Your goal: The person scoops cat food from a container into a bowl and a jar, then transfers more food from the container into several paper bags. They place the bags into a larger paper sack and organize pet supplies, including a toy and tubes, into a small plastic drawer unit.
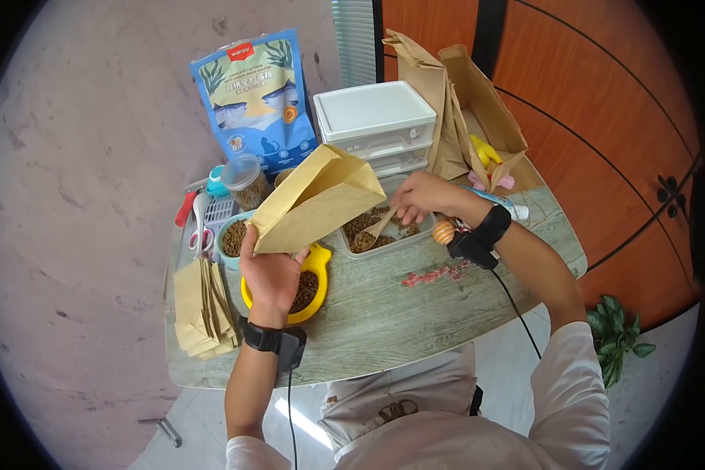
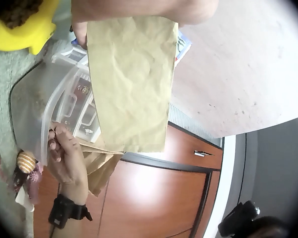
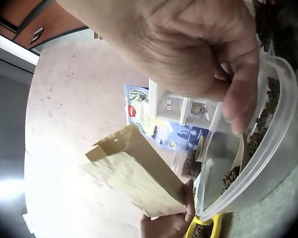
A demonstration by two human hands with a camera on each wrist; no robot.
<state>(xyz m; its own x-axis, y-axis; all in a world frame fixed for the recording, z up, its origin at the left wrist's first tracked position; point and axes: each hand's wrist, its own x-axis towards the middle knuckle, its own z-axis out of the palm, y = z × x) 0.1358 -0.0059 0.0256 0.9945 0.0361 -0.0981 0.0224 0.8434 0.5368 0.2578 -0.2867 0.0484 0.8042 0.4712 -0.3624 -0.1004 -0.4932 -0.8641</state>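
My left hand [image 1: 271, 276] holds a brown paper bag [image 1: 309, 215] by its lower end, its mouth gaping up and to the right. With my right hand [image 1: 423, 196] I grip the handle of a wooden spoon [image 1: 377, 229]. The spoon's bowl lies among brown kibble in a clear plastic tub [image 1: 399, 244]. In the right wrist view the spoon [image 3: 241, 153] dips inside the tub wall, with kibble [image 3: 232, 179] at its bowl. Below the bag, a yellow bowl [image 1: 321, 262] of kibble sits partly behind my left hand.
Folded paper bags [image 1: 200, 305] lie at the left. Behind stand a blue pet food pouch [image 1: 254, 102], a kibble jar [image 1: 247, 184], white drawers [image 1: 376, 113] and a large paper bag [image 1: 478, 94]. A striped ball [image 1: 443, 231] and red shreds [image 1: 435, 274] lie right of the tub.
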